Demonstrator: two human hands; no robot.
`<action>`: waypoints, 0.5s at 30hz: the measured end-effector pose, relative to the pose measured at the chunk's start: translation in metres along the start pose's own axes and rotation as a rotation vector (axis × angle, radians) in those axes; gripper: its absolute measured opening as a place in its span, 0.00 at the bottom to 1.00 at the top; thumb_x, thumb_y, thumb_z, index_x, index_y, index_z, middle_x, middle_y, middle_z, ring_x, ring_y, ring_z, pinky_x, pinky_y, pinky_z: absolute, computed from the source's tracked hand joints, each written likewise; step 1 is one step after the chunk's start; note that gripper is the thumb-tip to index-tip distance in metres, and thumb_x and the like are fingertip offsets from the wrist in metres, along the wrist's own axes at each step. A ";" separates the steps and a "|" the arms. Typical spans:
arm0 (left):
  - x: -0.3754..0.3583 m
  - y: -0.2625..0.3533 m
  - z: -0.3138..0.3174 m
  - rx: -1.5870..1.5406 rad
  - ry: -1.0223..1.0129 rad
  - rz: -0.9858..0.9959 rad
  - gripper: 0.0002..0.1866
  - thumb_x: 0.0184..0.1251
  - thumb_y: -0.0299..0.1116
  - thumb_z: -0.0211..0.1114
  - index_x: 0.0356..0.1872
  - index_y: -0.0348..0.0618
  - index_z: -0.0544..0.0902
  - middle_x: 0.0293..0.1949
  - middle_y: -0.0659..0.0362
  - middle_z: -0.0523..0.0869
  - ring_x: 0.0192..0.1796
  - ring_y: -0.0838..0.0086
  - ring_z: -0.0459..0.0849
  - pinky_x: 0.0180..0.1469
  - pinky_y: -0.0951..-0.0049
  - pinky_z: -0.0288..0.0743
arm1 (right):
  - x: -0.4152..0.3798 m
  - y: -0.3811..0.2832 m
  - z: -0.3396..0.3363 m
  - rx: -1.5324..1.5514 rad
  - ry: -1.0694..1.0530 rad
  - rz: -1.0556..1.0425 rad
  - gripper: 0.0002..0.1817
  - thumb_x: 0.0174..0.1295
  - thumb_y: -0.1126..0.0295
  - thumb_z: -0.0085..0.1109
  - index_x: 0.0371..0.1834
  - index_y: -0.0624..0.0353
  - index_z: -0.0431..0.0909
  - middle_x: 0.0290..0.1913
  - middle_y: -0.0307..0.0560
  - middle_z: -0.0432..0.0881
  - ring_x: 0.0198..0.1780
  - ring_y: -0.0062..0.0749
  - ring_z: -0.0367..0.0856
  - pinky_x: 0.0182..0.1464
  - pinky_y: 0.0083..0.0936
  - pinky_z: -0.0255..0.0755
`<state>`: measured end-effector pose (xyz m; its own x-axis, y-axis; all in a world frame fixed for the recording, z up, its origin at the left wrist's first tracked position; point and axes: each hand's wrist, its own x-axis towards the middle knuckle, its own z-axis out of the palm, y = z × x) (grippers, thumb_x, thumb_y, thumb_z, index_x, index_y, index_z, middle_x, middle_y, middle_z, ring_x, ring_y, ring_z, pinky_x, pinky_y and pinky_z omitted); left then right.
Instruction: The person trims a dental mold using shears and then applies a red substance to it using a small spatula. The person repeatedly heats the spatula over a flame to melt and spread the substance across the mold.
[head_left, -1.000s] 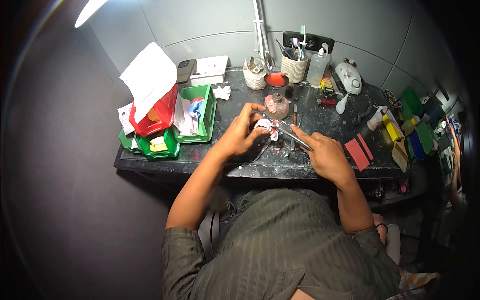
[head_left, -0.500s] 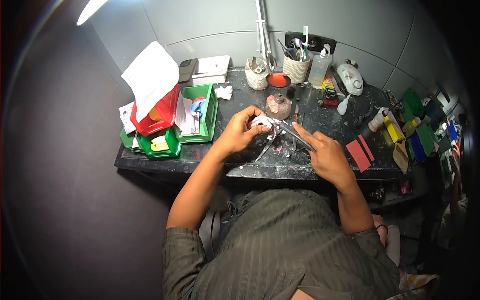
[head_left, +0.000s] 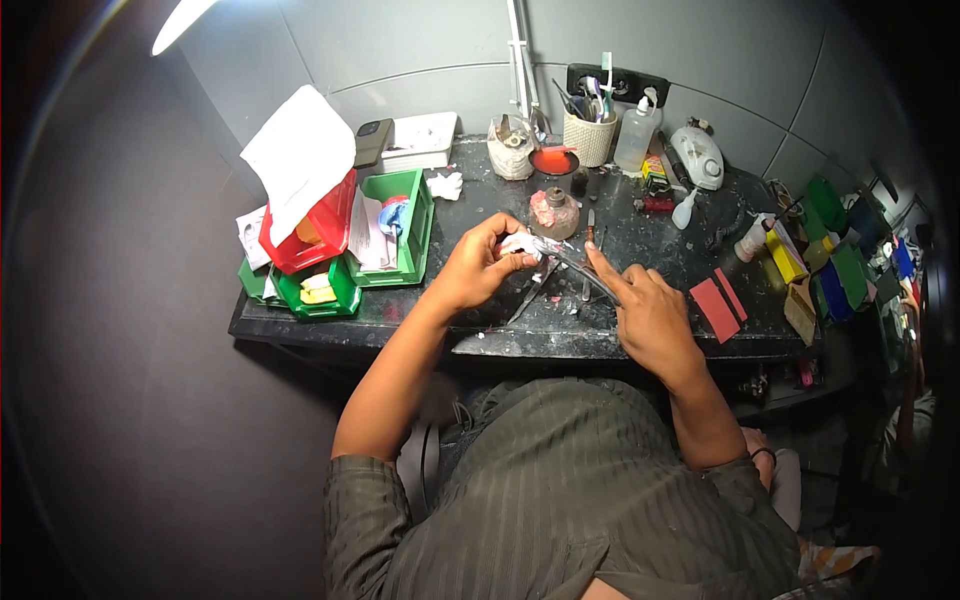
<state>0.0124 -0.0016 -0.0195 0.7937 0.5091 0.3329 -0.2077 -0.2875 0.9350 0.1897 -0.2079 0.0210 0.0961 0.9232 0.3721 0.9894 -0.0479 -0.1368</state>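
Observation:
My left hand (head_left: 476,268) is closed around a small whitish lump (head_left: 522,244), perhaps a plaster cast, with a reddish patch beside the fingers. In my right hand (head_left: 652,315) is a long, slim dark metal tool (head_left: 585,272), its index finger stretched out above the shaft. The tool's far end lies against the lump, and its exact kind is hard to make out. Just beyond the hands stands a glass spirit burner (head_left: 558,212) smeared with pink. A brown-handled knife (head_left: 591,228) lies on the worktop beneath, among scraps and a thin metal strip (head_left: 530,295).
Green bins (head_left: 425,225) and a red bin (head_left: 335,235) with papers stand left. Behind are a phone (head_left: 373,140), white tray (head_left: 425,150), brush cup (head_left: 590,140) and pump bottle (head_left: 636,138). Pink sheets (head_left: 712,308) lie right, near cluttered boxes (head_left: 786,252).
The tool has shifted slightly left and now lies across the top of the lump. My right hand moved a little left with it; my left hand stays nearly still.

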 end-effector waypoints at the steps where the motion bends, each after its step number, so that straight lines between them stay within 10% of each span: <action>1: 0.000 0.000 -0.001 -0.001 0.001 -0.002 0.12 0.66 0.18 0.66 0.48 0.34 0.75 0.43 0.62 0.81 0.46 0.81 0.80 0.50 0.79 0.76 | 0.000 -0.001 -0.001 0.001 -0.002 -0.001 0.38 0.59 0.80 0.51 0.75 0.39 0.66 0.32 0.48 0.74 0.37 0.45 0.78 0.41 0.41 0.76; 13: 0.006 -0.006 -0.003 0.166 0.056 0.077 0.11 0.71 0.25 0.64 0.49 0.37 0.74 0.39 0.61 0.81 0.39 0.81 0.79 0.42 0.79 0.75 | 0.007 0.004 0.003 0.245 -0.064 0.082 0.35 0.59 0.78 0.58 0.73 0.43 0.68 0.33 0.56 0.79 0.36 0.57 0.82 0.45 0.46 0.76; 15: 0.005 0.004 -0.003 -0.201 0.120 -0.141 0.12 0.75 0.32 0.59 0.53 0.38 0.73 0.38 0.57 0.83 0.34 0.78 0.79 0.35 0.77 0.75 | 0.008 0.010 0.009 0.309 0.008 0.112 0.32 0.61 0.77 0.58 0.72 0.45 0.69 0.36 0.59 0.81 0.39 0.58 0.82 0.46 0.46 0.75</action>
<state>0.0138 0.0023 -0.0139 0.7520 0.6287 0.1982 -0.2186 -0.0458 0.9747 0.1992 -0.1971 0.0146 0.2041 0.9159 0.3457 0.8933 -0.0298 -0.4485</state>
